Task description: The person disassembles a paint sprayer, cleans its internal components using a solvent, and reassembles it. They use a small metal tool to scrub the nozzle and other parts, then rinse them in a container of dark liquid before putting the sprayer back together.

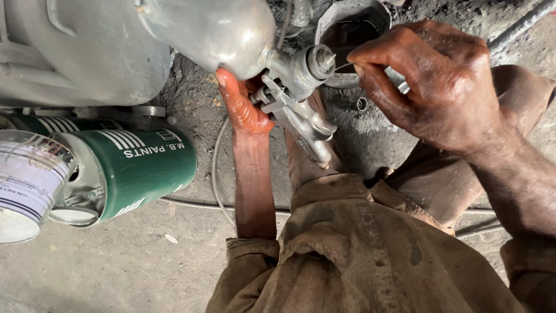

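My left hand (243, 107) grips a metal paint spray gun (295, 93) from below, fingers wrapped around its body under the silver cup (214, 32). The gun's nozzle (321, 58) points up towards me. My right hand (428, 81) hovers at the nozzle with thumb and forefinger pinched together on a thin needle-like piece (344, 66) beside the nozzle tip. Both hands are stained with paint and dirt.
A green paint can (139, 171) lies on its side at left, with a white-labelled can (29, 179) beside it. A large grey metal body (81, 52) fills the upper left. An open dark tin (350, 29) sits behind the gun. A thin hose (217, 168) curves over the dirty floor.
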Demonstrator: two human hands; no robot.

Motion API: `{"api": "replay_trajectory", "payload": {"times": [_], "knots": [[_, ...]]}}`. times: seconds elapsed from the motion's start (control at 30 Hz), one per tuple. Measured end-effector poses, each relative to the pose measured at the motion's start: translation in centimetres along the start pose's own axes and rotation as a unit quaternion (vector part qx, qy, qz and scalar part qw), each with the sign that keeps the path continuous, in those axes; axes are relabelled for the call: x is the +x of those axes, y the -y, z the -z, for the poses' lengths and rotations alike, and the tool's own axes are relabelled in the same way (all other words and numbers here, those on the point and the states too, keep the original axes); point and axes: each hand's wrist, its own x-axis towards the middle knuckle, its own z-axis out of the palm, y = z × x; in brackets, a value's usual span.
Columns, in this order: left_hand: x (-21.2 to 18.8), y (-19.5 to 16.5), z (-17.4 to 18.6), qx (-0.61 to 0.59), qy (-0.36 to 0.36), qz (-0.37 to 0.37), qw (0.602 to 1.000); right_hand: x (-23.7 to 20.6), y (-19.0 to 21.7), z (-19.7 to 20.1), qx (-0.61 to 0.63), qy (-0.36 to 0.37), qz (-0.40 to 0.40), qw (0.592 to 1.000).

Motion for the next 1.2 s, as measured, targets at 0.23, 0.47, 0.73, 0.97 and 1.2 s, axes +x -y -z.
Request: {"api": "replay_trajectory", "payload": {"times": [0.23,0.47,0.73,0.97,1.2], "knots": [[-0.1,-0.3,-0.1,0.003,-0.015,0.007,1.0,-0.3,-0.8,0.4,0.013,0.016,0.005,1.0],[0.0,0.7,-0.1,-0.007,-0.024,0.018,1.0,0.1,-0.9,0.7,0.045,0.047,-0.016,0.998],[0.0,0.5,0.0,-0.023,0.004,0.026,0.999,-0.3,-1.5,1.1,0.079,0.03,0.009,0.996],[0.2,0.4,-0.4,-0.016,0.01,0.025,1.0,-0.6,-1.4,0.5,0.039,0.037,0.002,0.999],[0.2,0.5,-0.6,0.019,-0.015,0.015,1.0,-0.1,-1.4,0.1,-0.002,0.031,0.033,0.999]]}}
